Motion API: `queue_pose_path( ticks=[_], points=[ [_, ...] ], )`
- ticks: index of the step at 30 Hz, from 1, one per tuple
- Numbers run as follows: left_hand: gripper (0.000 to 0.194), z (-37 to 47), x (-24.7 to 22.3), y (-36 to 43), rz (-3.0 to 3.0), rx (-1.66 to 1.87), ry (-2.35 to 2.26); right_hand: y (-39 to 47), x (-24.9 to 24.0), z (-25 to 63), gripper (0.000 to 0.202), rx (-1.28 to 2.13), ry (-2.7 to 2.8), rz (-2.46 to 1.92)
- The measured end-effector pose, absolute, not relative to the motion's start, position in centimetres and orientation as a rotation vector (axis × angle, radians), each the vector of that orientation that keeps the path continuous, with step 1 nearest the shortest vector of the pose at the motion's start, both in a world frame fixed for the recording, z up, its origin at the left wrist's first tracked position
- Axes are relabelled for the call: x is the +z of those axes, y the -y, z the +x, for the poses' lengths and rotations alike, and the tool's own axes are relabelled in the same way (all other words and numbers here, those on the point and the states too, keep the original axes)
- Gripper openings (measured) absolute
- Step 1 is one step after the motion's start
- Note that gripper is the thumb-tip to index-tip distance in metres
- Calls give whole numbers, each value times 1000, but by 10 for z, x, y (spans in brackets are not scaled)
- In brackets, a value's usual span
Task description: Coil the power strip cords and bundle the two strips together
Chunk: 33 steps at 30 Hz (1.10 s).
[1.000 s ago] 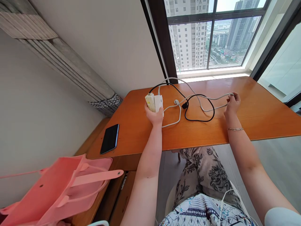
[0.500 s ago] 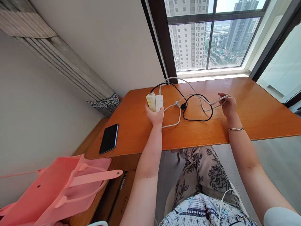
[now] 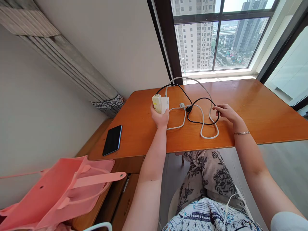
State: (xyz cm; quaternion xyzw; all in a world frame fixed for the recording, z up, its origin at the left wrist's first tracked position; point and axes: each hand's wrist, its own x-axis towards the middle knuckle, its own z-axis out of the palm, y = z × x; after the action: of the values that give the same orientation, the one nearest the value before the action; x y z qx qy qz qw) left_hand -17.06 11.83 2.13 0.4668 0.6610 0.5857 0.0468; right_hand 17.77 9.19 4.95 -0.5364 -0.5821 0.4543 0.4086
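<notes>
My left hand [image 3: 160,118] is closed around two blocky power strips held side by side above the wooden table. One is a yellowish power strip [image 3: 157,103] with a black cord [image 3: 201,123] leaving its top; the other, a white power strip [image 3: 165,104], has a white cord [image 3: 209,137]. Both cords loop across the tabletop and cross each other. A black plug [image 3: 189,108] and a white plug [image 3: 182,105] lie close together among the loops. At the right side of the tangle, my right hand [image 3: 226,112] has its fingertips closed on the black cord.
A dark phone [image 3: 112,140] lies on the left part of the wooden table [image 3: 260,109]. Below it, at the left, stands a pink bag [image 3: 72,189] with its strap sticking out. A window [image 3: 216,41] is behind the table, and a tied curtain [image 3: 79,73] hangs at the left.
My right hand has let go of the white cord, which has dropped into a loop near the front edge. It has moved left and down to the black cord. The left hand's grip is the same.
</notes>
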Motion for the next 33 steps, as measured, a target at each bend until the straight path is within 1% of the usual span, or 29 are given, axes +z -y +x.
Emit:
queue_pose_path(
  ticks=[3, 9, 11, 17, 22, 25, 29, 31, 33],
  points=[
    [77, -170, 22, -119, 1437, 1778, -2035, -97, 47, 176, 34, 950, 1324, -1329],
    [78, -169, 23, -117, 1401, 1821, -1963, -107, 35, 178, 34, 301, 1166, -1360],
    [78, -169, 23, -116, 1398, 1832, -1954, -111, 30, 181, 34, 209, 1115, -1326],
    [77, -169, 24, -117, 1404, 1829, -1950, -122, 22, 186, 23, 247, 1024, -1065],
    [79, -169, 22, -118, 1405, 1824, -1928, -116, 28, 181, 30, 292, 1065, -977],
    [81, -170, 21, -119, 1403, 1816, -1921, -113, 32, 173, 37, 435, 1026, -914],
    [81, -169, 21, -117, 1456, 1794, -1932, -113, 36, 169, 45, 653, 849, -703],
    [81, -169, 21, -116, 1512, 1781, -1933, -112, 38, 173, 44, 693, 808, -622],
    [80, -167, 21, -115, 1561, 1753, -1942, -109, 41, 178, 40, 660, 799, -577]
  ],
)
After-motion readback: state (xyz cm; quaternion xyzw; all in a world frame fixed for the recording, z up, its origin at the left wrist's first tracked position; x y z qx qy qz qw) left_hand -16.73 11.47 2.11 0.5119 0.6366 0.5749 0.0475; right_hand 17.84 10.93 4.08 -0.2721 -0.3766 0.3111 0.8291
